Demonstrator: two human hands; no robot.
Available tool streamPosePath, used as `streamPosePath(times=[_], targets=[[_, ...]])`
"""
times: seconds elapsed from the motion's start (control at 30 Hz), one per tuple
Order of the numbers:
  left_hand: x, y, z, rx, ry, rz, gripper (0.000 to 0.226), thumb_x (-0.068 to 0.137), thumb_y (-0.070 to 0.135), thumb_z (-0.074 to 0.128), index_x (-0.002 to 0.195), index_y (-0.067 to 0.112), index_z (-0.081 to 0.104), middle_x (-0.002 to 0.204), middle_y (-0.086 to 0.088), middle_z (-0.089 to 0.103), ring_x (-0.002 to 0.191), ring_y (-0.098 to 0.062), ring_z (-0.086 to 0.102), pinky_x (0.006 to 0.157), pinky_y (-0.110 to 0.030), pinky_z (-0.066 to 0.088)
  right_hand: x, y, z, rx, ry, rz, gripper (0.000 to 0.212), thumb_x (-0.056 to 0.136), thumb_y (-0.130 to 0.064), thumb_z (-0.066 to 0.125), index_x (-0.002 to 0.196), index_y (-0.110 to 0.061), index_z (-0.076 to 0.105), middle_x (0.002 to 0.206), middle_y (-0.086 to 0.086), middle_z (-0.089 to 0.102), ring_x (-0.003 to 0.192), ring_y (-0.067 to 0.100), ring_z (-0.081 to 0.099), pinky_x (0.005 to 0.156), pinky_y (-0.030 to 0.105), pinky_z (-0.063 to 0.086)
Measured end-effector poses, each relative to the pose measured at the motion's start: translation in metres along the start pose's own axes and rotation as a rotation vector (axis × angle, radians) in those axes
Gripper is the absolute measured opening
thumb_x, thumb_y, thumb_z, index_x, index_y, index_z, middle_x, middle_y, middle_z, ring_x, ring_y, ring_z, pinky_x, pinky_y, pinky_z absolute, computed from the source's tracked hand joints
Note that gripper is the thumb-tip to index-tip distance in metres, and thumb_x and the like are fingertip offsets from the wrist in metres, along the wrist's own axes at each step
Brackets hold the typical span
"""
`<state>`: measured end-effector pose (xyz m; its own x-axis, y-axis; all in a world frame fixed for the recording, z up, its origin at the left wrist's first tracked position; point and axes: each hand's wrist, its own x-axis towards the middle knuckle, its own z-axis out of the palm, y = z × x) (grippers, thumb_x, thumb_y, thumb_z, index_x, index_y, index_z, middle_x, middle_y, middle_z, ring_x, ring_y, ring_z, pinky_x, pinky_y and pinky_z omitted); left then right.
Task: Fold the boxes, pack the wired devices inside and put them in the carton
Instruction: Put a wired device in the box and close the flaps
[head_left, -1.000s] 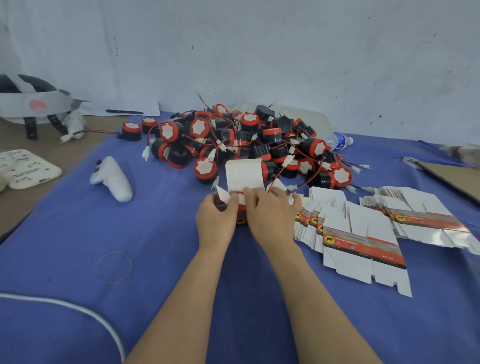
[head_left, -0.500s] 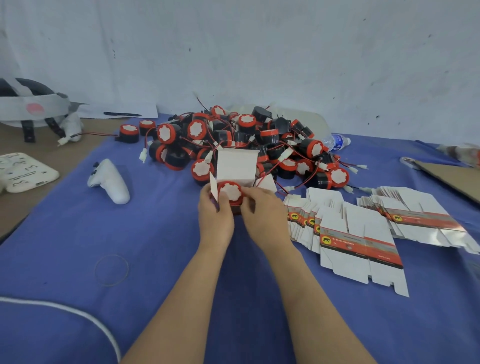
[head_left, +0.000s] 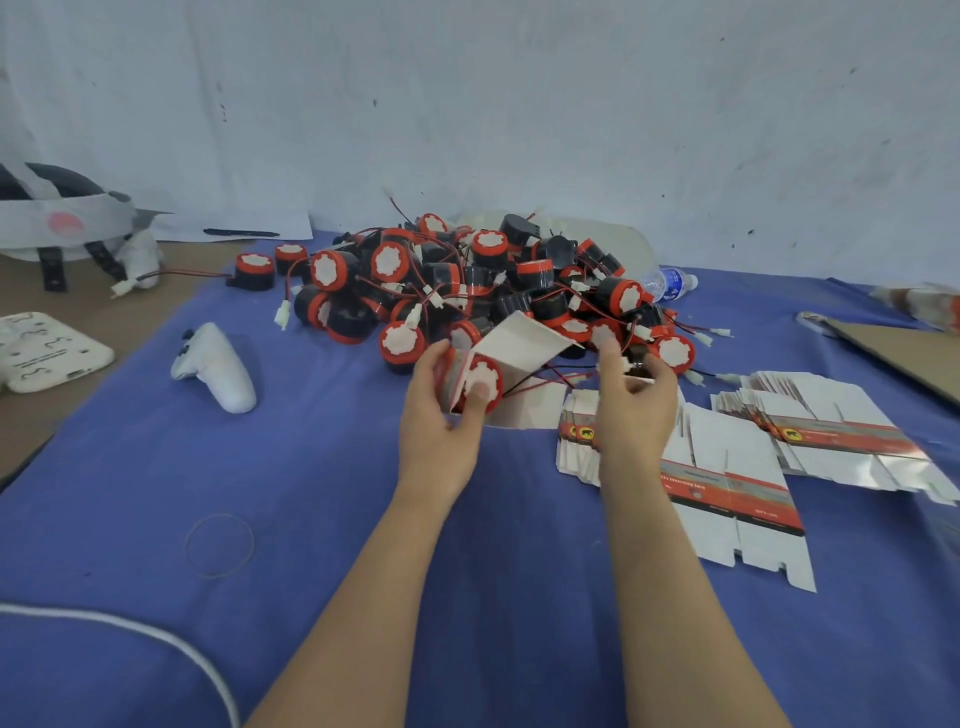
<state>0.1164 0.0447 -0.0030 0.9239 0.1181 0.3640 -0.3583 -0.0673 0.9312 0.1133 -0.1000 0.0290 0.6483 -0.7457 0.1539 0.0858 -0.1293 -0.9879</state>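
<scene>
Looking down from my head camera, my left hand (head_left: 441, 421) is curled round the half-folded white box (head_left: 524, 340). My thumb rests on the white face of the red-and-black wired device (head_left: 480, 379) in the box's near open end (how deep it sits is hidden). Its wire (head_left: 545, 379) trails right towards my right hand (head_left: 636, 415), whose fingers are half curled and blurred. Something dark shows between them, but I cannot tell whether they hold it. Farther off lies the pile of devices (head_left: 467, 280). The flat boxes (head_left: 737, 483) lie to the right, partly under my right wrist. A cardboard sheet (head_left: 904, 358) is cut off at the right edge.
</scene>
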Motion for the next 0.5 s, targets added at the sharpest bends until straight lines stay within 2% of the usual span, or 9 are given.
streamPosePath(times=[0.07,0.13,0.23,0.3,0.37,0.43,0.5], targets=[[-0.002,0.001,0.001,0.04,-0.047,0.042,0.046,0.093,0.019,0.06,0.13,0.038,0.04,0.126,0.02,0.045,0.112,0.005,0.046,0.075,0.0,0.041,0.01,0.007,-0.007,0.03,-0.023,0.113,0.044,0.086,-0.056,0.058,0.116,-0.023,0.056,0.085,-0.012,0.056,0.079,0.005,0.055,0.08,0.033,0.049],[-0.001,0.0,0.001,0.104,-0.055,0.073,0.048,0.093,0.02,0.061,0.132,0.037,0.04,0.13,0.019,0.043,0.114,0.006,0.042,0.081,-0.002,0.042,0.016,0.009,-0.008,0.009,0.0,0.097,0.03,0.089,-0.051,0.056,0.098,-0.023,0.061,0.085,-0.002,0.062,0.077,0.011,0.058,0.078,0.036,0.049],[0.0,-0.001,-0.001,0.072,0.023,0.06,0.043,0.094,0.023,0.058,0.131,0.036,0.039,0.129,0.015,0.044,0.114,0.001,0.044,0.077,-0.002,0.041,0.017,0.009,-0.008,-0.067,-0.017,0.067,0.032,0.092,-0.044,0.053,0.096,-0.014,0.063,0.086,0.007,0.064,0.078,0.018,0.056,0.075,0.038,0.048],[0.001,-0.003,-0.001,0.09,0.127,0.022,0.047,0.096,0.029,0.054,0.141,0.025,0.038,0.134,0.01,0.045,0.118,-0.004,0.045,0.087,-0.01,0.042,0.013,0.006,-0.006,-0.114,-0.073,0.046,0.026,0.092,-0.039,0.054,0.093,-0.014,0.06,0.088,0.01,0.067,0.076,0.018,0.056,0.073,0.038,0.048],[0.003,-0.004,-0.003,0.082,0.245,-0.034,0.048,0.097,0.031,0.05,0.141,0.018,0.038,0.136,0.002,0.049,0.12,-0.013,0.05,0.097,-0.029,0.046,0.003,0.0,-0.003,-0.103,-0.19,-0.018,0.018,0.092,-0.034,0.056,0.09,-0.016,0.059,0.074,0.004,0.067,0.063,0.011,0.055,0.062,0.031,0.045],[0.005,-0.004,-0.005,0.058,0.303,-0.079,0.042,0.098,0.032,0.048,0.136,0.014,0.042,0.129,-0.002,0.054,0.116,-0.019,0.054,0.097,-0.038,0.048,-0.011,-0.009,0.003,-0.075,-0.346,-0.146,0.012,0.093,-0.027,0.056,0.091,-0.016,0.062,0.057,-0.007,0.062,0.051,0.003,0.054,0.054,0.021,0.046],[0.005,-0.005,-0.005,0.054,0.301,-0.09,0.038,0.099,0.032,0.047,0.131,0.013,0.044,0.125,-0.003,0.057,0.112,-0.02,0.056,0.095,-0.041,0.049,-0.025,-0.016,0.01,-0.062,-0.47,-0.272,0.009,0.093,-0.019,0.057,0.089,-0.017,0.066,0.058,-0.01,0.063,0.052,-0.001,0.056,0.054,0.016,0.048]])
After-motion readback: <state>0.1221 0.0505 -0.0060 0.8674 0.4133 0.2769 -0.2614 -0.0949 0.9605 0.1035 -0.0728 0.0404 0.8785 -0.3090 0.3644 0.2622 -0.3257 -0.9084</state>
